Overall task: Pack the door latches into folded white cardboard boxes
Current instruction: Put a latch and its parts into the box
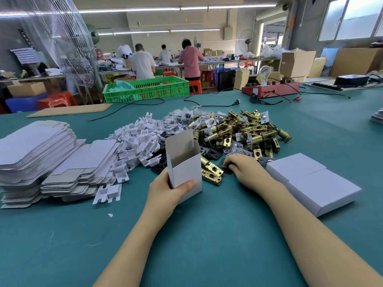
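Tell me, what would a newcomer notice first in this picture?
First, the heap of brass door latches in the middle of the green table. Just in front of it, the left hand holds an open white box upright, while the right hand picks at a dark plate. At far left lies a stack of flat cardboard.

No text, label, brand or number can be read anywhere in the view. The folded white cardboard box (185, 162) held upright shows only blank faces (inside and out). An orange paper sign (292, 21) hangs on the far wall, its marks too small to read.
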`<state>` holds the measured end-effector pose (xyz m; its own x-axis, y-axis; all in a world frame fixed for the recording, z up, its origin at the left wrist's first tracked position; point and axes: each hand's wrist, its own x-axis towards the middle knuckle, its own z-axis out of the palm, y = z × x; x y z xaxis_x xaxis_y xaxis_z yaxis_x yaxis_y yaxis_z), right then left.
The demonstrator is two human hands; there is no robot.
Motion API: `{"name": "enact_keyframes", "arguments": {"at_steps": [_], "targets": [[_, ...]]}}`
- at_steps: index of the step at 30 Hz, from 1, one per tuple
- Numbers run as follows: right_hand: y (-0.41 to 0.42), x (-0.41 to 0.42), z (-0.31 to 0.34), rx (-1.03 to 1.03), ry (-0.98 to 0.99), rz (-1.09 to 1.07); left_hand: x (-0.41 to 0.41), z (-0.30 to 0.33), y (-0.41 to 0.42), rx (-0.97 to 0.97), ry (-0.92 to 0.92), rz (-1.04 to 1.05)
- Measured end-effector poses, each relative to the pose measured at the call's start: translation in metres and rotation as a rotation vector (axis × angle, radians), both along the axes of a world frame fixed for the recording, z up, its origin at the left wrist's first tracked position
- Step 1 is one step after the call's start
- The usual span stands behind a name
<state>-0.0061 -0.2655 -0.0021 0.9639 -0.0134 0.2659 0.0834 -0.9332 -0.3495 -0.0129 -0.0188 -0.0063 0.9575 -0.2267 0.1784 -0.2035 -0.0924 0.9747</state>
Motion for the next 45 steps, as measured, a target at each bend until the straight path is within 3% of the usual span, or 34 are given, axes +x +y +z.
{"name": "enact_keyframes", "arguments": {"at_steps": [9,13,16,21,24,26,29,36,41,45], "targets": [[0.002,-0.001,-0.001,0.100,-0.077,-0.086,0.000,-0.001,-0.001,-0.012,-0.004,-0.003],[0.004,0.000,0.000,0.332,-0.171,-0.192,0.000,0.000,0.000,-0.010,-0.006,-0.007],[0.009,0.000,0.005,0.762,-0.228,-0.231,-0.001,0.000,0.000,-0.005,-0.009,-0.005],[0.012,-0.008,0.024,1.869,-0.285,-0.152,-0.001,0.000,0.000,0.002,-0.012,0.000],[0.010,-0.015,0.025,2.269,-0.222,-0.100,-0.002,0.001,0.000,0.014,-0.018,0.000],[0.010,-0.019,0.026,2.391,-0.207,-0.011,-0.002,0.001,0.000,0.015,-0.020,0.000],[0.012,-0.023,0.028,2.330,-0.173,0.066,-0.003,0.002,-0.001,0.010,-0.009,0.002],[0.030,-0.025,0.039,1.907,-0.096,0.048,-0.001,0.000,-0.001,-0.013,0.012,0.014],[0.044,-0.027,0.048,1.583,-0.237,0.117,-0.001,0.002,-0.002,-0.012,0.008,0.023],[0.043,-0.026,0.041,1.216,-0.353,-0.042,0.001,-0.001,0.000,-0.061,0.025,0.048]]}}
